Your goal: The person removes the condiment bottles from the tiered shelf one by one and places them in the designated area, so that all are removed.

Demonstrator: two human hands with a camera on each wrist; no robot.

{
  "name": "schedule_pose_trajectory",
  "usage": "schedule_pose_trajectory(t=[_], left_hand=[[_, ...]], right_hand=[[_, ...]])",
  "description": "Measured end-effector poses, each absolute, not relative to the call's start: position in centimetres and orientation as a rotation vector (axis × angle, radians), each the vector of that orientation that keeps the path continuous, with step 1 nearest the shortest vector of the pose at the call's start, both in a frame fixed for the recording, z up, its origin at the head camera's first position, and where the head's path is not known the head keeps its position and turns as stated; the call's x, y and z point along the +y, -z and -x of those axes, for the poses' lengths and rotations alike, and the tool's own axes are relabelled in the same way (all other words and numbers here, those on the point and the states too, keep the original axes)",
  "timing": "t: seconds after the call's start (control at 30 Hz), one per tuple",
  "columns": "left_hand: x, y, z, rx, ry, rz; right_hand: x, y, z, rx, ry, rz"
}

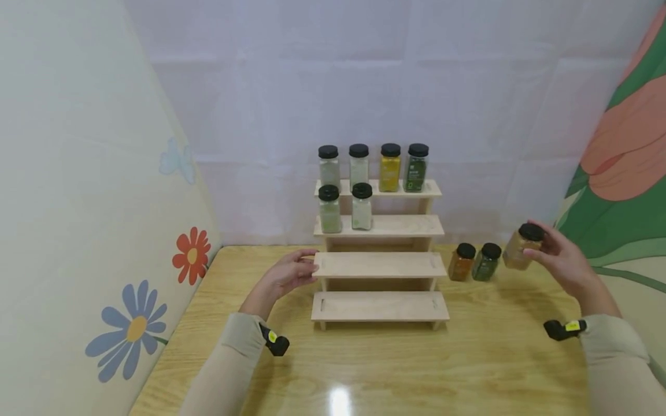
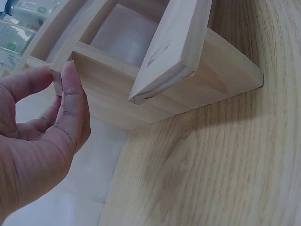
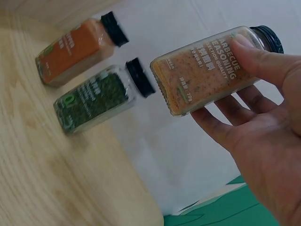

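Observation:
My right hand (image 1: 564,263) grips a jar of barbecue seasoning (image 3: 202,70), thumb over its label and fingers beneath, above the table's right side. The jar has a black lid and tilts in the head view. My left hand (image 1: 287,273) pinches the left end of one tier of the stepped wooden rack (image 1: 380,264), thumb and fingers on the board's edge in the left wrist view. Beside the rack stand an orange-red spice jar (image 1: 461,263) and a jar of green herbs (image 1: 486,263), both to the left of the held jar.
On the rack's top tier are two pale jars (image 1: 359,167), a yellow spice jar (image 1: 389,169) and a dark green herb jar (image 1: 415,169). Two more pale jars (image 1: 330,211) occupy the tier below. A white cloth (image 1: 260,115) hangs behind the wooden table (image 1: 390,370).

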State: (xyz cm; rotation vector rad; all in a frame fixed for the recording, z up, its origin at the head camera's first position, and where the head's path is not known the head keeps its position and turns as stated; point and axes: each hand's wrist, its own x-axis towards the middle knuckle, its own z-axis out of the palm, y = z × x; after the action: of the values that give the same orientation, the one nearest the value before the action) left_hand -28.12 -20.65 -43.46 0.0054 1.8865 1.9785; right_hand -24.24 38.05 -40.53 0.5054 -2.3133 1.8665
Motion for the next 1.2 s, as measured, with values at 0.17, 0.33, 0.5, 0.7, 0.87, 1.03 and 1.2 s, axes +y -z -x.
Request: schedule_pose_trajectory(t=[0.17, 0.33, 0.5, 0.7, 0.87, 1.03, 1.2], left_hand=[[-20.8, 43.5, 28.2, 1.879, -1.99, -0.003], [-20.7, 43.6, 28.2, 1.881, -1.984, 0.01], [-20.7, 43.5, 28.3, 1.888, -1.988, 0.015], [-20.8, 43.6, 28.2, 1.888, -1.983, 0.002], [-20.8, 43.4, 28.0, 1.891, -1.981, 0.02], [-20.8, 43.2, 28.0, 1.884, -1.984, 0.013], [-20.7, 43.2, 27.8, 1.863, -1.988, 0.001]], right_hand=[[38.8, 41.6, 24.3, -2.38, -1.823, -0.444], [39.3, 43.0, 24.2, -2.472, -1.725, -0.353], [39.5, 44.4, 24.5, -2.549, -1.662, -0.258], [39.5, 45.6, 24.9, -2.596, -1.649, -0.222], [39.6, 46.5, 25.6, -2.445, -1.794, -0.374], [39.7, 47.4, 26.2, -2.386, -1.833, -0.449], [39.8, 47.8, 26.2, -2.499, -1.806, -0.33]])
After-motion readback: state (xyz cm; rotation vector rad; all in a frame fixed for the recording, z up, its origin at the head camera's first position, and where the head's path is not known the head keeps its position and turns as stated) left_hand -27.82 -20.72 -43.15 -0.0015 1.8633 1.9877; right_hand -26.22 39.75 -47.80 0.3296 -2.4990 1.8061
